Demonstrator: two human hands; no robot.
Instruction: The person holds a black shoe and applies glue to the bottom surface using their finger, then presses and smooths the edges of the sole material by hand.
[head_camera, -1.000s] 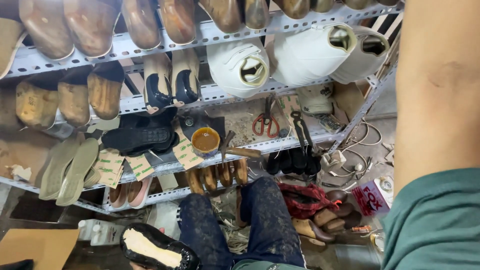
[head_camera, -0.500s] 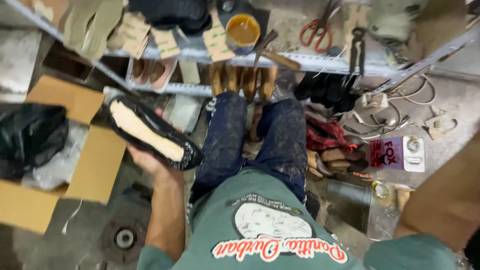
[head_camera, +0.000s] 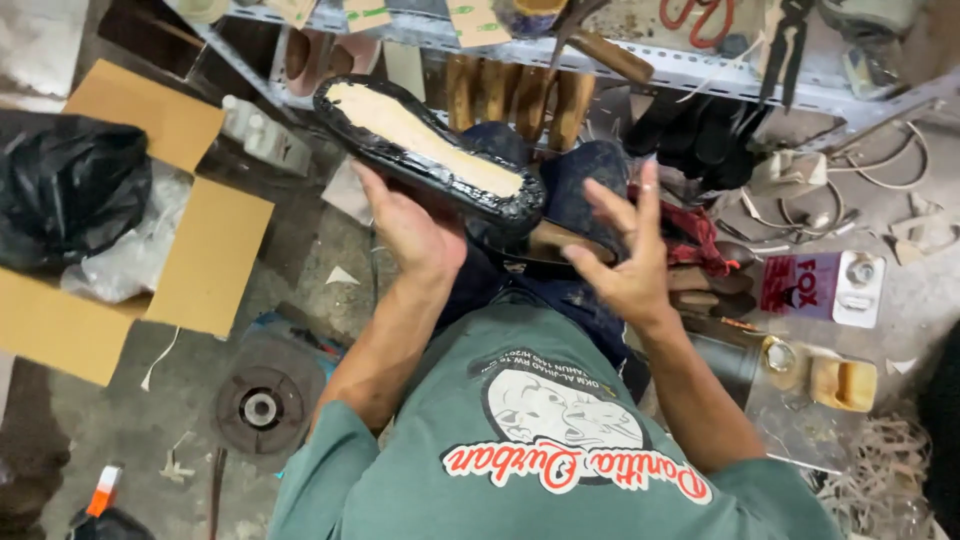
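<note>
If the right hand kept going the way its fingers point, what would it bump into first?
The right hand, fingers spread and empty, points up and left toward the black shoe held sole-up in the left hand. It would probably meet the shoe's rounded end first, though depth is hard to judge.

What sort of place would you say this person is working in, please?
Probably a shoemaker's workshop: the left hand holds a black shoe upper with a pale insole, wooden-handled tools hang from the metal shelf, red-handled scissors above.

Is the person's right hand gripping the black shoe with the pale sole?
No: the right hand is open beside it, fingers spread, while the left hand holds the shoe.
</note>
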